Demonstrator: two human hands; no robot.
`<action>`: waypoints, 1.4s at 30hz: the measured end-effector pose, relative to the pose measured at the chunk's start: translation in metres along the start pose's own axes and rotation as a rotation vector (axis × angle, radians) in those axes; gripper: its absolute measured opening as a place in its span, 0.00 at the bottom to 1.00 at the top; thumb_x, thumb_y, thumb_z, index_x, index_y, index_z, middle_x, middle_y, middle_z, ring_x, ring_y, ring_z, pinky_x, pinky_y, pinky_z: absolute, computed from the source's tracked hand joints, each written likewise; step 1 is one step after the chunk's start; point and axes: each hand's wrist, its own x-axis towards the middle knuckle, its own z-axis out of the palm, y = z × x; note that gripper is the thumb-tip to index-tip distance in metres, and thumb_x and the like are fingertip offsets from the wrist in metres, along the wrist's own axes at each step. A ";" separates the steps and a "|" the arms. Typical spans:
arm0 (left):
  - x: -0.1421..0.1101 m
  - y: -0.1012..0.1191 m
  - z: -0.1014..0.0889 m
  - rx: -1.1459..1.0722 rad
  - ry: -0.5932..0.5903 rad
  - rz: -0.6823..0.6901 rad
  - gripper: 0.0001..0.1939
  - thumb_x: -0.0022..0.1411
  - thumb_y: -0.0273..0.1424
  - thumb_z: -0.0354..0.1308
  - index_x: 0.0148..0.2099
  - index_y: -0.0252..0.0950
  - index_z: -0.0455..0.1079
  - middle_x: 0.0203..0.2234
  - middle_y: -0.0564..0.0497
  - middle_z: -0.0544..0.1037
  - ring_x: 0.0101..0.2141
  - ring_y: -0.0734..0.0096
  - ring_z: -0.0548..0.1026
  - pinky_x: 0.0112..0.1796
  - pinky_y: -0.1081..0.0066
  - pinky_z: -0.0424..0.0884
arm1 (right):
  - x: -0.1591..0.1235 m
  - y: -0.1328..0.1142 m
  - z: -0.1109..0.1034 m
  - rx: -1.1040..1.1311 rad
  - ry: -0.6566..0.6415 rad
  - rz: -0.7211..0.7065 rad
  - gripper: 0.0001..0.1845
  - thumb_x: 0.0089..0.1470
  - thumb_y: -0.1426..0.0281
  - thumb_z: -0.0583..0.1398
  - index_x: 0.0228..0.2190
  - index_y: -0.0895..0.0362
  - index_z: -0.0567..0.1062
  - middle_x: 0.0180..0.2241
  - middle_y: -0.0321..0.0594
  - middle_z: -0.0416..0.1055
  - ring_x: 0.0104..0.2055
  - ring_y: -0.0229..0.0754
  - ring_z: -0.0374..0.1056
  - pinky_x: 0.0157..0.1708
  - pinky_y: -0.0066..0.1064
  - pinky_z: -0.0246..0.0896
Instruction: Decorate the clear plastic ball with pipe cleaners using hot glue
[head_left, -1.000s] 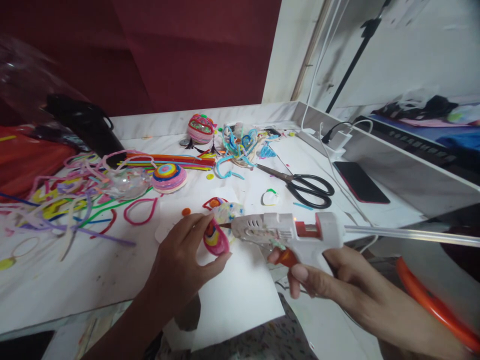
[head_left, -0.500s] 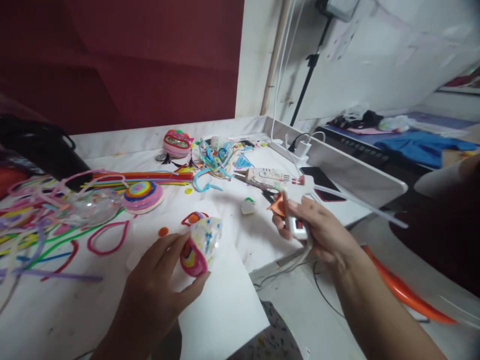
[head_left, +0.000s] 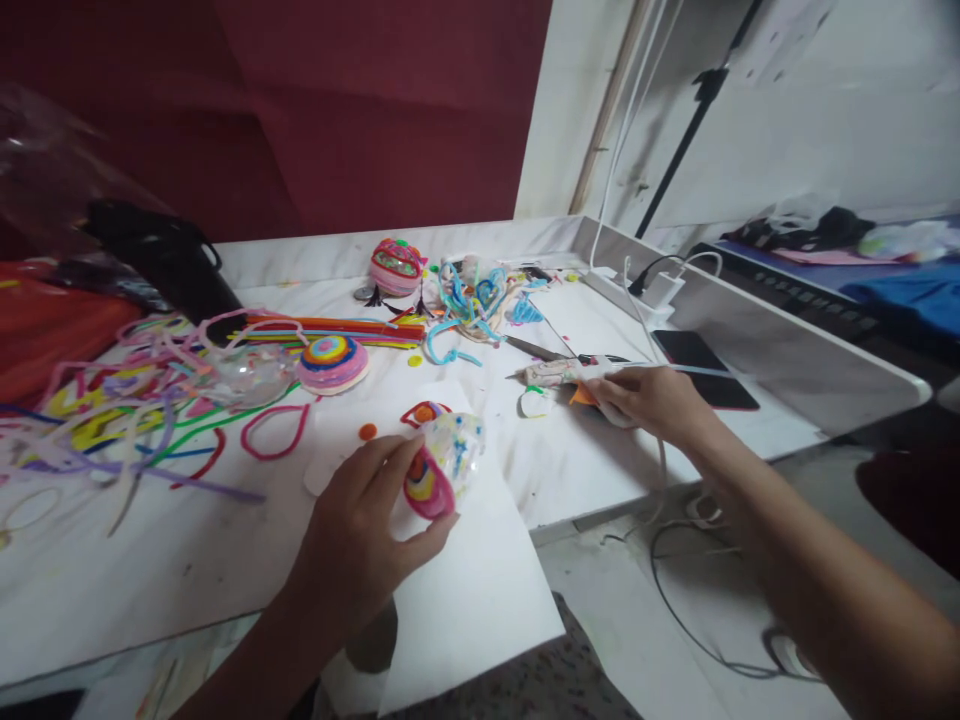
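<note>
My left hand (head_left: 364,510) is closed around a clear plastic half-ball (head_left: 456,450), pinching it by its edge over a white paper sheet (head_left: 480,590). Pink, yellow and orange fuzzy stems cover the side facing me, and blue specks show through the clear part. To the right, my right hand (head_left: 652,400) grips a white hot glue gun (head_left: 551,372) low at the tabletop, its nozzle pointing left. An orange piece (head_left: 582,394) shows by the fingers. Scissors (head_left: 534,348) lie just behind the gun, and a small white round piece with green (head_left: 535,402) sits in front.
A ball wrapped in striped stems (head_left: 334,365) and a pink decorated ball (head_left: 396,267) stand farther back. Loose pipe cleaners (head_left: 202,440) cover the left side. A phone (head_left: 701,365) and a power strip (head_left: 622,295) lie at right, by the table's raised edge (head_left: 795,355).
My right hand has lowered the glue gun from the air to the tabletop, near the scissors. My left hand keeps hold of the half-ball. The whole view has shifted right.
</note>
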 end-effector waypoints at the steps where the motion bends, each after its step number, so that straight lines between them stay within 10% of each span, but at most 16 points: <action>1: 0.000 0.000 0.000 -0.006 -0.003 -0.006 0.24 0.55 0.32 0.62 0.53 0.31 0.66 0.43 0.42 0.76 0.46 0.58 0.76 0.48 0.64 0.74 | -0.004 -0.004 0.000 -0.106 0.064 -0.019 0.15 0.48 0.56 0.63 0.22 0.55 0.77 0.18 0.42 0.66 0.27 0.51 0.69 0.26 0.39 0.57; 5: -0.003 0.000 0.001 -0.010 -0.020 -0.028 0.24 0.56 0.33 0.62 0.54 0.32 0.66 0.45 0.41 0.75 0.48 0.58 0.75 0.49 0.64 0.73 | -0.031 -0.042 0.002 -0.199 0.177 -0.261 0.16 0.56 0.57 0.58 0.36 0.55 0.77 0.37 0.51 0.75 0.40 0.57 0.72 0.34 0.44 0.65; 9: -0.003 0.001 0.001 -0.010 -0.012 -0.027 0.23 0.56 0.33 0.62 0.53 0.33 0.66 0.44 0.41 0.75 0.47 0.57 0.75 0.49 0.63 0.74 | -0.064 -0.096 0.011 0.262 -0.103 -0.353 0.23 0.54 0.54 0.60 0.47 0.53 0.71 0.49 0.47 0.73 0.49 0.52 0.70 0.40 0.42 0.69; 14: 0.000 0.004 0.002 0.017 0.017 0.008 0.22 0.57 0.32 0.61 0.53 0.32 0.64 0.43 0.41 0.76 0.46 0.55 0.76 0.47 0.58 0.76 | -0.080 -0.136 0.026 0.276 -0.326 -0.316 0.30 0.52 0.56 0.62 0.54 0.53 0.64 0.54 0.48 0.69 0.54 0.52 0.67 0.49 0.47 0.65; 42: -0.001 0.011 0.004 0.041 0.038 0.028 0.21 0.57 0.31 0.61 0.53 0.32 0.64 0.41 0.41 0.76 0.43 0.58 0.76 0.45 0.60 0.76 | -0.076 -0.140 0.044 0.279 -0.354 -0.309 0.31 0.49 0.61 0.63 0.52 0.53 0.59 0.52 0.51 0.65 0.52 0.56 0.66 0.44 0.48 0.66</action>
